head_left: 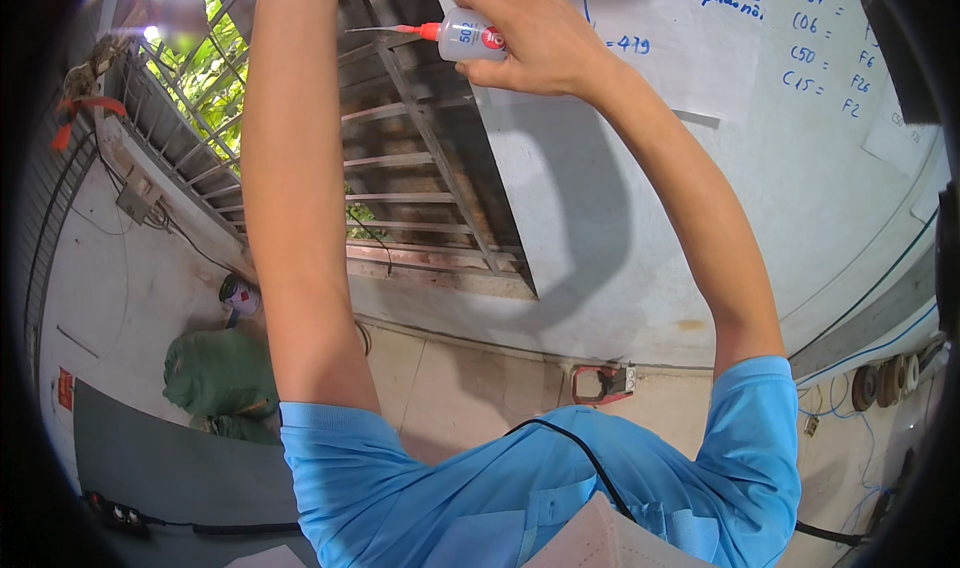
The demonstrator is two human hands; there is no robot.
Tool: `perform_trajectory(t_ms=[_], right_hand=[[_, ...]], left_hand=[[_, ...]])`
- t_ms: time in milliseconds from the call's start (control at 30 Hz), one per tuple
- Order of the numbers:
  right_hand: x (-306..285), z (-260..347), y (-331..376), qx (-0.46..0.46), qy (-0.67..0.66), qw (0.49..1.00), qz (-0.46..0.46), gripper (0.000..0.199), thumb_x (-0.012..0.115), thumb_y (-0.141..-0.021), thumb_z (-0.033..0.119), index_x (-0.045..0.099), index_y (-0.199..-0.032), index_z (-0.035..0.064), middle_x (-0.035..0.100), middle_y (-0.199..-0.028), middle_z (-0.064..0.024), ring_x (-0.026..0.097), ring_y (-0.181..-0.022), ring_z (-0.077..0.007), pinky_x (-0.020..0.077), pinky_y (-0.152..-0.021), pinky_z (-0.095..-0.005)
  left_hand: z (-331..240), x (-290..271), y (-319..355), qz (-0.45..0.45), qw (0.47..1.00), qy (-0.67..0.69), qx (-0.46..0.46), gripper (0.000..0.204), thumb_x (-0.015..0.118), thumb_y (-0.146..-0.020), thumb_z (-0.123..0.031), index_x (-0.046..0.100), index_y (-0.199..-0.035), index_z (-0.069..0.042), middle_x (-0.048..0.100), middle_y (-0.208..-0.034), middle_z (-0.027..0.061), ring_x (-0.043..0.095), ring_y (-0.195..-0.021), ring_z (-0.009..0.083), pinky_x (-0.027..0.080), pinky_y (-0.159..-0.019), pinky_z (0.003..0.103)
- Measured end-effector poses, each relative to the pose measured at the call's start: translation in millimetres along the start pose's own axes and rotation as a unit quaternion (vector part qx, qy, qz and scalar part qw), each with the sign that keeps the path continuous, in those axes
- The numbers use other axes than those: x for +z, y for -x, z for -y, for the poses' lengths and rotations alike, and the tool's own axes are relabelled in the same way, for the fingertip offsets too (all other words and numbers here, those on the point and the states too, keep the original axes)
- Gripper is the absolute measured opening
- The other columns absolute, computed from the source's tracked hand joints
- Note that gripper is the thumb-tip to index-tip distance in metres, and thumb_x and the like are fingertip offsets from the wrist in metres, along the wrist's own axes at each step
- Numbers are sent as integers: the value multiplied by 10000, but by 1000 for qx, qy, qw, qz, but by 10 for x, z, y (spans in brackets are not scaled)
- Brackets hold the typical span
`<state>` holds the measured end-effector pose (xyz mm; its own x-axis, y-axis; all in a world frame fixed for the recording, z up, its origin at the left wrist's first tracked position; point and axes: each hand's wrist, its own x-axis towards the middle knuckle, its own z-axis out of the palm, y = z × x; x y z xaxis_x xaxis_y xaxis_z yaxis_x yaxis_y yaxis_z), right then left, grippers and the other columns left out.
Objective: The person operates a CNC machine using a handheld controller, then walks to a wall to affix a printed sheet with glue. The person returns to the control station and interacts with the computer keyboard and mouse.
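1. Nearest the camera: blue shirt (520, 498) with a black cord (585, 453) across the chest, both arms raised.
2. Right hand (535, 33) has its grip clamped on a small clear squeeze bottle (468, 40) (red nozzle pointing left), held up in front of the window grille (420, 168).
3. Left hand is out of frame above the grille; its grip cannot be told.
4. White sheet (690, 38) with blue handwriting just right of the grille.
5. Green sack (220, 373) on the floor, below-left of the grille.
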<state>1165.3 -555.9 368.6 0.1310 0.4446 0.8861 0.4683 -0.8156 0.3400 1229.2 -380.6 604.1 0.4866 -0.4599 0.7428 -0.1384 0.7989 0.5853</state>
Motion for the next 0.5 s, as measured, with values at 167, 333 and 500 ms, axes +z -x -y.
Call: perform_trajectory(t_ms=[167,333,500], right_hand=[[11,-6,-6,0,-3,1000,4,577,718,-764,385,590,-1190,17,506,-1510,-207,410,-1459,-323,272,-1251,-444],[9,-7,-3,-4,-4,1000,-2,559,716,-761,379,586,-1165,15,507,-1509,-213,409,-1456,-334,272,-1250,-448],[6,3,-9,-2,-3,1000,2,560,713,-761,377,583,-1162,9,508,-1506,-216,412,-1452,-342,273,-1248,-449]], left_hand=[[128,-180,-96,75,943,-222,238,216,653,-1020,-190,695,-1103,6,749,-1021,71,704,-931,151,541,-861,291],[138,-307,-180,22,940,-232,250,201,654,-1021,-200,704,-1073,-12,750,-1000,55,701,-917,144,534,-835,277],[108,-291,-211,52,939,-255,226,203,651,-1022,-208,707,-1063,-17,752,-992,43,700,-910,132,532,-818,276]])
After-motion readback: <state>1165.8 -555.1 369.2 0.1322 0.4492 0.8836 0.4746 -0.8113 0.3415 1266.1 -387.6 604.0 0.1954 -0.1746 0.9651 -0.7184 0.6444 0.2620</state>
